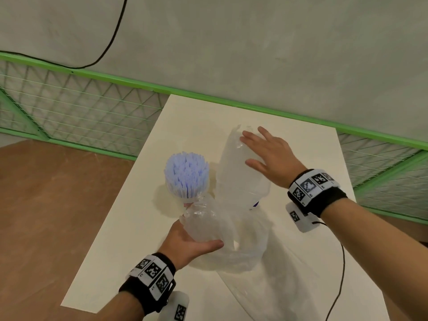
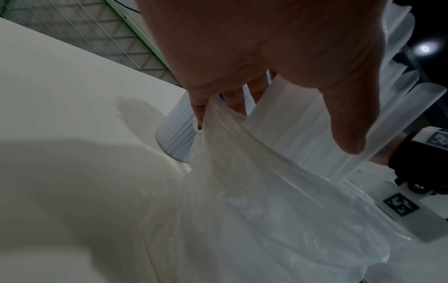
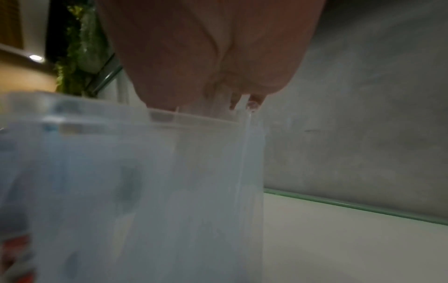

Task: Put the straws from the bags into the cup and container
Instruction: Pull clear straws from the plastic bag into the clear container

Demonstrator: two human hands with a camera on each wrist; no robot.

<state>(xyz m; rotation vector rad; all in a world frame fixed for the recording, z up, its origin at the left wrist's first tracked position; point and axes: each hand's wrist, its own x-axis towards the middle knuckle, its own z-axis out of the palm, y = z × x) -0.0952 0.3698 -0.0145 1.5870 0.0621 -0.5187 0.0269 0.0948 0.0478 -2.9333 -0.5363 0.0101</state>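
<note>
I see my left hand (image 1: 185, 242) gripping a crumpled clear bag (image 1: 217, 230) | right hand (image 1: 266, 154) flat, fingers straight, on the translucent container (image 1: 240, 172) mid-table | cup (image 1: 187, 200) of blue straws (image 1: 186, 171) just left, near the table (image 1: 129, 205) edge

Left hand (image 1: 185, 243): forearm enters from lower left, palm turned up and inward, thumb extended toward right, fingers (image 2: 198, 107) curled and gripping crumpled clear bag (image 1: 208, 228). Black wrist band with square coded markers.

Right hand (image 1: 266, 154): forearm enters from right, reaching forward and left, back of hand up. Fingers (image 1: 250, 135) straight and spread, thumb extended, palm laid flat against top of tall translucent container (image 1: 240, 172). Same black band with markers on wrist.
</note>
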